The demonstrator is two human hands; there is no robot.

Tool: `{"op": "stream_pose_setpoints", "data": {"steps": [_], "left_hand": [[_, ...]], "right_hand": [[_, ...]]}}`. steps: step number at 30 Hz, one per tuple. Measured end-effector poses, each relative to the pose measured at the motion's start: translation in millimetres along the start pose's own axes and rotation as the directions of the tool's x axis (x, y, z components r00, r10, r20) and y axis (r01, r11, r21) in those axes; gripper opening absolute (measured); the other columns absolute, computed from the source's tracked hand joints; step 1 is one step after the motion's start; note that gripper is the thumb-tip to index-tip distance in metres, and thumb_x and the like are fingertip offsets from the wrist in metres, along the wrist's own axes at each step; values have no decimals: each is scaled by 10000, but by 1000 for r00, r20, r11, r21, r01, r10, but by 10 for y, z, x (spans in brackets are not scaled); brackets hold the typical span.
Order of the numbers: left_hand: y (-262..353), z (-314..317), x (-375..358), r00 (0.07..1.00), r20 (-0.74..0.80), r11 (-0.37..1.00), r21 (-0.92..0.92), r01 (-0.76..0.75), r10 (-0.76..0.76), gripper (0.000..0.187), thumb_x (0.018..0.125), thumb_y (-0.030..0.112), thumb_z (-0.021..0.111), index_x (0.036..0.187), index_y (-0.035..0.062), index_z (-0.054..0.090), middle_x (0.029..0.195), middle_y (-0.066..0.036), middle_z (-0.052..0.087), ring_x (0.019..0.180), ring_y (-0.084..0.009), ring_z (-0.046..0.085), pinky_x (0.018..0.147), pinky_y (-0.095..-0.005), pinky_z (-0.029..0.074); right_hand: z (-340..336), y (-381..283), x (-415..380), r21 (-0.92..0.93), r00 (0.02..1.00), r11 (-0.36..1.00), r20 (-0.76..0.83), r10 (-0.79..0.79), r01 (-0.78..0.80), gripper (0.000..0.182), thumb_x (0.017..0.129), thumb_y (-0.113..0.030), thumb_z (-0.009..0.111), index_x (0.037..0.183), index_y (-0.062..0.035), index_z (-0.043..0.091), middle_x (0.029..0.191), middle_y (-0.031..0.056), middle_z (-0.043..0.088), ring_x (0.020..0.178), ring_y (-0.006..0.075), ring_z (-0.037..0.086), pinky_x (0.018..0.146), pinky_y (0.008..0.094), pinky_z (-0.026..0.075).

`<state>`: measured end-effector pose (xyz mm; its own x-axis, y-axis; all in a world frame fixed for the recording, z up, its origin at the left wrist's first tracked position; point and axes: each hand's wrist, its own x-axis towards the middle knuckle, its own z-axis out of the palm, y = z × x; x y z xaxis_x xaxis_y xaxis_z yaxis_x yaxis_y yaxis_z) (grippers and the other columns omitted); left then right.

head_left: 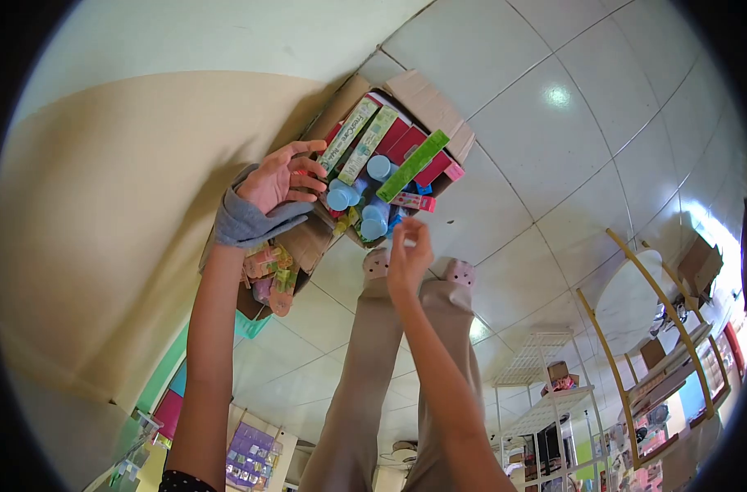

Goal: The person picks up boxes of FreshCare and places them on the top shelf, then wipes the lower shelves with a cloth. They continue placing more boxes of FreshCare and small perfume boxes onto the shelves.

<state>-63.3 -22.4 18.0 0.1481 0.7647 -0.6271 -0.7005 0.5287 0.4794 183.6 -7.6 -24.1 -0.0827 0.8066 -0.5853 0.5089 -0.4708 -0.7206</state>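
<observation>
My left hand [282, 179] is beside the left edge of an open cardboard box [427, 97], its fingers apart and nothing between them. A grey cloth [255, 217] is wrapped around its wrist. My right hand [410, 250] is raised near the box's lower edge, fingers curled in toward the thumb, with no object visible in it. Inside the box are long printed cartons [365, 146], several bottles with light blue caps [379, 168] and a small pink carton [414, 202]. A bright green carton [413, 167] lies slanted on top.
A second box of packets [271, 275] stands below the first, by the beige wall [144, 164]. My shoes [459, 272] are on the tiled floor [505, 205]. White wire racks [537, 361] and a yellow-framed stand [648, 275] are at the right.
</observation>
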Motion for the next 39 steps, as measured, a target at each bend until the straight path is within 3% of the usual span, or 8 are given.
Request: {"op": "stream_pose_setpoints", "data": {"steps": [4, 9, 17, 22, 24, 26, 32, 39], "left_hand": [[-109, -157, 166, 967, -252, 928, 367, 66, 31, 510, 828, 298, 525, 1231, 24, 375, 1029, -103, 541, 952, -180, 543, 820, -309, 447], [-384, -167, 528, 762, -380, 596, 803, -10, 524, 649, 678, 197, 717, 1222, 47, 398, 1076, -108, 525, 967, -178, 504, 807, -293, 423], [-580, -53, 846, 734, -291, 563, 813, -149, 614, 799, 578, 164, 794, 1219, -10, 350, 942, -108, 529, 851, -161, 520, 754, -290, 453], [-592, -102, 857, 725, -276, 498, 861, -106, 631, 822, 553, 175, 801, 1216, -8, 351, 911, -105, 511, 811, -163, 514, 731, -288, 457], [-602, -112, 865, 724, -246, 421, 905, -67, 644, 822, 548, 174, 799, 1216, -5, 354, 918, -110, 507, 817, -173, 510, 736, -295, 454], [-603, -120, 869, 721, -216, 336, 941, -25, 658, 823, 544, 174, 796, 1216, -2, 356, 926, -114, 503, 823, -184, 507, 742, -303, 450], [-577, -75, 839, 733, -216, 311, 950, 7, 645, 801, 564, 201, 781, 1219, 8, 361, 965, -127, 502, 870, -204, 506, 770, -318, 433], [-322, 464, 504, 631, -370, 607, 767, -206, 681, 481, 756, 135, 621, 1174, 1, 423, 1035, -134, 539, 984, -191, 510, 838, -303, 414]], "right_hand": [[109, -220, 409, 161, 995, 987, -100, 22, -5, 311, 736, -160, 635, 969, -14, 488, 782, 93, 575, 686, 192, 544, 616, 299, 422], [249, -459, 641, -43, 994, 998, -100, 46, -50, 489, 699, -229, 678, 1055, -17, 419, 791, 122, 578, 708, 201, 558, 626, 319, 427], [79, -306, 644, 97, 977, 980, -108, 186, -175, 489, 709, -213, 653, 1089, -34, 404, 832, 120, 572, 747, 226, 558, 660, 347, 427], [-182, -22, 950, -379, 919, 905, -252, -302, 193, 439, 688, -90, 602, 1096, -115, 442, 846, 111, 534, 728, 243, 537, 658, 354, 431], [-234, 44, 1071, -407, 929, 896, -230, -290, 179, 401, 668, -65, 605, 1048, -102, 480, 844, 97, 536, 744, 245, 533, 652, 357, 431], [-290, 123, 1188, -353, 945, 890, -41, -323, 289, 336, 670, -53, 612, 990, -93, 517, 846, 80, 541, 752, 240, 537, 660, 361, 430], [-549, -49, 1008, -68, 884, 889, -95, -458, 453, 256, 722, -70, 629, 956, -65, 525, 890, 67, 584, 775, 185, 568, 658, 314, 456], [-1021, -453, 473, 140, 938, 928, -95, -335, 345, 257, 775, -98, 609, 980, 23, 513, 826, 75, 577, 738, 114, 547, 684, 254, 453]]}}
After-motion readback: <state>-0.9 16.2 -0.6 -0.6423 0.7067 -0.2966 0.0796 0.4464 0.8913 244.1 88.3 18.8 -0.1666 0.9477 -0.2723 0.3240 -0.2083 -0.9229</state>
